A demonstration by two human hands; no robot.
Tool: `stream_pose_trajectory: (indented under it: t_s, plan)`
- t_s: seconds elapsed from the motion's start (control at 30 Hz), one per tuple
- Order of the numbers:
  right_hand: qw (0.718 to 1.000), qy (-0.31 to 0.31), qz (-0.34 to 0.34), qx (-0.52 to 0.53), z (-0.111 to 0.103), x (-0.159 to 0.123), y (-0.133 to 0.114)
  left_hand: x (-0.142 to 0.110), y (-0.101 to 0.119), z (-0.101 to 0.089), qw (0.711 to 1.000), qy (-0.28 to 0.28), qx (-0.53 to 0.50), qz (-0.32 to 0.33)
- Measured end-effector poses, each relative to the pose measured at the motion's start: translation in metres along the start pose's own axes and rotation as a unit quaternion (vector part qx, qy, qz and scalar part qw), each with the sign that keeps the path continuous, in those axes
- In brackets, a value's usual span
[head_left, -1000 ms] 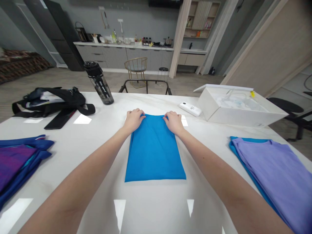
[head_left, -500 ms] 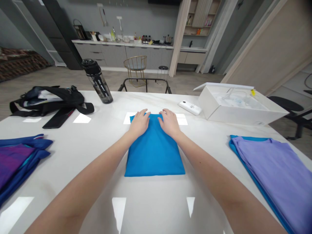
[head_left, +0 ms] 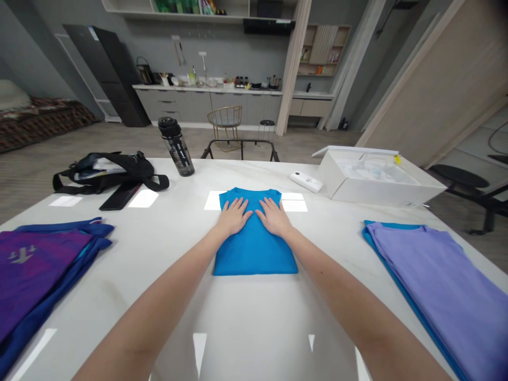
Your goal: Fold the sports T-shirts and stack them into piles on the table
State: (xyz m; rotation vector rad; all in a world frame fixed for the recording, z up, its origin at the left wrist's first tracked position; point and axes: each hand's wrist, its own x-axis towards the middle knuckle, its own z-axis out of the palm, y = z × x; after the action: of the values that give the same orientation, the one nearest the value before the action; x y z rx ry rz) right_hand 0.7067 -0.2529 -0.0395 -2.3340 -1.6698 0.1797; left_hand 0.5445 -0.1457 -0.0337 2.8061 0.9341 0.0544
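A folded blue T-shirt (head_left: 256,254) lies flat on the white table in front of me, its neckline at the far end. My left hand (head_left: 233,216) rests on the upper left of the shirt, palm down with fingers spread. On the upper right, my right hand (head_left: 273,216) lies flat in the same way, fingers apart. Neither hand grips the cloth. To the right is a folded lavender shirt (head_left: 432,270) on top of another blue garment (head_left: 397,286). Purple and dark blue clothes (head_left: 47,270) are stacked at the left.
Toward the back left stand a black water bottle (head_left: 177,148), a black waist bag (head_left: 111,172) and a dark phone (head_left: 119,197). A white handheld device (head_left: 306,181) lies beside an open white box (head_left: 381,190) at the back right. A chair (head_left: 240,142) stands beyond the table's far edge.
Both hands have drawn back from the shirt's far edge onto its upper part, fingers now flatter and more spread. The neckline has come into sight. The camera view has tilted upward.
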Motion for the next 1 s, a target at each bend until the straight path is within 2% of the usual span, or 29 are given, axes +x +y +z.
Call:
stream_pose_trajectory:
  t_s: [0.13,0.23,0.37,0.47,0.57,0.67,0.83,0.93,1.0]
  plan:
    - [0.998,-0.034,0.046,0.002,-0.006,0.007,0.005,0.008,-0.007,-0.006,0.999,-0.015,-0.017,-0.025]
    - [0.995,-0.048,0.082,-0.005,-0.011,0.019,0.012,0.023,-0.017,-0.006,0.999,0.002,-0.001,-0.044]
    - [0.992,-0.073,0.100,-0.010,-0.011,0.036,0.018,0.046,-0.026,-0.002,0.998,-0.006,0.006,-0.065]
    - [0.994,-0.050,0.091,-0.011,-0.011,0.049,0.021,0.062,-0.030,-0.001,0.997,0.027,-0.005,-0.076]
    - [0.999,0.008,0.037,-0.025,-0.013,0.061,0.027,0.074,-0.036,-0.002,0.996,0.075,-0.002,-0.054]
    - [0.999,0.033,0.027,-0.026,-0.014,0.069,0.037,0.080,-0.041,-0.003,0.996,0.081,0.001,-0.034]
    - [0.996,0.050,0.061,-0.039,-0.016,0.076,0.046,0.081,-0.040,-0.005,0.987,0.114,0.038,-0.106]
    - [0.993,0.028,0.117,-0.012,-0.021,0.079,0.047,0.083,-0.043,-0.009,0.982,0.093,0.023,-0.161]
    - [0.989,0.000,0.146,0.020,-0.026,0.080,0.048,0.084,-0.047,-0.013,0.983,0.072,-0.009,-0.168]
